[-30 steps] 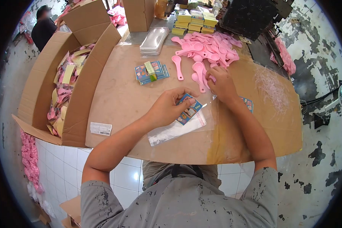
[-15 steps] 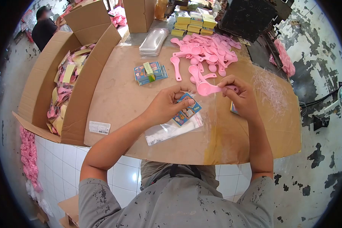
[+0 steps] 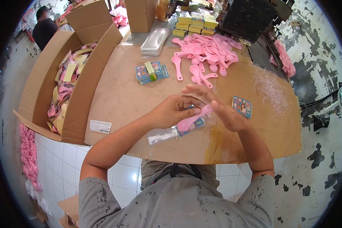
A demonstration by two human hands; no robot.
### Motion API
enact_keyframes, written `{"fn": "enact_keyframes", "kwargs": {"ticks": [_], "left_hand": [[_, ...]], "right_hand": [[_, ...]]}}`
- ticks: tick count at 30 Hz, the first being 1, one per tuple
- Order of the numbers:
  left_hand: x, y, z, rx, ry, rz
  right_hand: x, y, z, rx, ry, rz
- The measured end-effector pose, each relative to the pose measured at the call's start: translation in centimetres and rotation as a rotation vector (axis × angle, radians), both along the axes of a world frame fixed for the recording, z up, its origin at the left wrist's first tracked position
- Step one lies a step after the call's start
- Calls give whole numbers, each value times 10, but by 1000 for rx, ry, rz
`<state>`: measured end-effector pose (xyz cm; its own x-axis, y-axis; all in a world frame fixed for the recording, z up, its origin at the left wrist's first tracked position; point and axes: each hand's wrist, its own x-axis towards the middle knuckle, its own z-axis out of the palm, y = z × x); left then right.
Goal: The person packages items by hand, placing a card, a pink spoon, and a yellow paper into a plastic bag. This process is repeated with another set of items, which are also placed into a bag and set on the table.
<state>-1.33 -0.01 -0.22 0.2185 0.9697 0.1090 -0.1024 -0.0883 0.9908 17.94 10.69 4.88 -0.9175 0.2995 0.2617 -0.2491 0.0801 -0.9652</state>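
My left hand [image 3: 174, 111] is closed on a blue printed card [image 3: 196, 125], thumb on top. A pink measuring spoon [image 3: 186, 124] lies slantwise over the card, bowl toward me, its handle running up by the left thumb. Under them is a clear plastic bag [image 3: 161, 136]. My right hand [image 3: 228, 114] is open, fingers stretched leftward over the card, its thumb at the spoon's handle end. Whether the thumb presses the handle is unclear. Beyond my hands lies a pile of pink spoons [image 3: 212, 53].
A banded bundle of blue cards [image 3: 152, 72] and clear bags [image 3: 155, 41] lie left of the spoons. Another card [image 3: 242, 106] is to the right, near plastic shreds [image 3: 269, 91]. An open carton [image 3: 77, 95] with packed spoons stands left. A person [image 3: 45, 28] is at the far left.
The pink spoon has come down from the right onto the card in my left hand, its bowl now toward me. My right hand's fingers have opened from their pinch and moved left.
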Motion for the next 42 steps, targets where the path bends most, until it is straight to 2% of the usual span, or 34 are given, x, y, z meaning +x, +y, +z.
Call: {"fn": "enact_keyframes", "kwargs": {"ticks": [3,6,9,10,12,13,15,18,22,24,28,30,34,37,39,42], "left_hand": [[-7,-5,14,-59,-131,-121],[-12,-8,15,-101,-207,-200],[-14,-8,14,-133,-284,-254],[-13,-9,14,-153,-324,-272],[-3,-9,13,46,-197,-35],[0,-8,13,144,-131,86],[-6,-9,15,312,63,119],[-2,-16,25,440,197,126],[10,-19,26,450,264,199],[11,-17,20,434,211,218],[16,-16,17,325,29,327],[13,-18,13,301,105,353],[15,-22,19,326,328,430],[11,-22,16,388,529,438],[11,-21,16,398,573,399],[9,-20,20,450,622,382]], "right_hand": [[2,14,11,-368,100,249],[8,28,15,205,150,34],[8,21,29,525,54,119],[7,18,36,528,90,49],[6,10,50,528,160,-91],[8,7,59,669,112,-125],[12,1,75,951,15,-199],[11,-14,81,814,-139,-427],[8,-11,67,772,-133,-462],[8,-13,62,721,-162,-463],[-5,-19,55,1155,78,-646],[-7,-16,50,1477,107,-661],[-17,-19,35,1676,125,-685],[-21,-17,33,1797,99,-666],[-22,-15,33,1868,52,-638],[-23,-9,40,1695,-113,-663]]}}
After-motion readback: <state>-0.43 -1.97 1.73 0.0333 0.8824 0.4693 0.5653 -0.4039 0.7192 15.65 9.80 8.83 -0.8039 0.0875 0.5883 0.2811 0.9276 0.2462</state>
